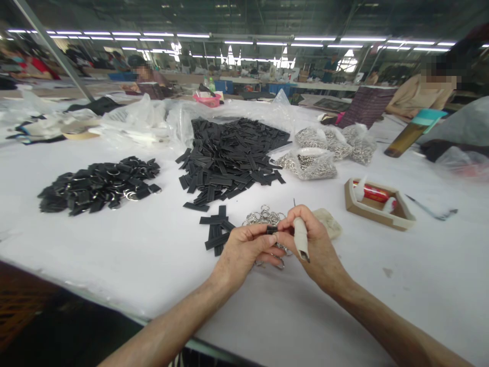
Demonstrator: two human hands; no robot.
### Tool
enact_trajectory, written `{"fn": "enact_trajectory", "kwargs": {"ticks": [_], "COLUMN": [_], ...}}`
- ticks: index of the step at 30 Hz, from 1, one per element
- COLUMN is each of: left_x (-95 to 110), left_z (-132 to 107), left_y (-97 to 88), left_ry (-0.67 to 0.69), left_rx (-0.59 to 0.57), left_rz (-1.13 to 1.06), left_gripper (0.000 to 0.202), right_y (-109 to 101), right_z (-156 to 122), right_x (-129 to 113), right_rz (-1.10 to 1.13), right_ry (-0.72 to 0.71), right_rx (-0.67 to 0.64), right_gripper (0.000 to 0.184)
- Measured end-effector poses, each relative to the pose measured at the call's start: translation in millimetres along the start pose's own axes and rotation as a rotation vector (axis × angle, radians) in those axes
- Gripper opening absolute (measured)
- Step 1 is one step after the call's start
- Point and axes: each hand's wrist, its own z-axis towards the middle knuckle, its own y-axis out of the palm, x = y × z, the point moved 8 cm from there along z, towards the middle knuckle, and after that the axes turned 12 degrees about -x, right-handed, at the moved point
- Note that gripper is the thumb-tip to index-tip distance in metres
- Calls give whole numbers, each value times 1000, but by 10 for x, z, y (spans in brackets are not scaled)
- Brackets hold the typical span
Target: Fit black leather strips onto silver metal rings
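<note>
My left hand [242, 250] pinches a small black strip [271, 230], which looks folded over, between thumb and fingers. From the other side my right hand [317, 242] meets it with its fingertips. A thin tool with a pale wrapped handle [300, 237] is held in that same hand, its slim dark tip pointing away from me. Whether a ring sits inside the strip I cannot tell. Loose metal rings [263, 215] lie under and behind my hands. Several flat black strips [217, 229] are crossed over each other left of the rings.
Farther back spreads a big heap of black strips [233, 153]. On the left is a pile of black tabs with rings [99, 186]. Bags of metal rings [317, 163], a cardboard tray [376, 216] with a red tube, and a bottle [414, 133] stand right. Co-workers sit beyond.
</note>
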Motion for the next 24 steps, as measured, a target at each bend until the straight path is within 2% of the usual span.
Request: {"fn": "enact_trajectory", "kwargs": {"ticks": [11,24], "left_x": [40,38], "left_z": [-37,-36], "left_y": [-85,-60], "left_ry": [-3,14], "left_rx": [132,97], "left_rz": [119,125], "left_gripper": [12,14], "right_y": [49,40], "right_z": [-37,-41], "right_x": [-2,19], "right_rz": [19,-19], "right_ry": [49,56], "right_rx": [2,-1], "right_gripper": [13,11]}}
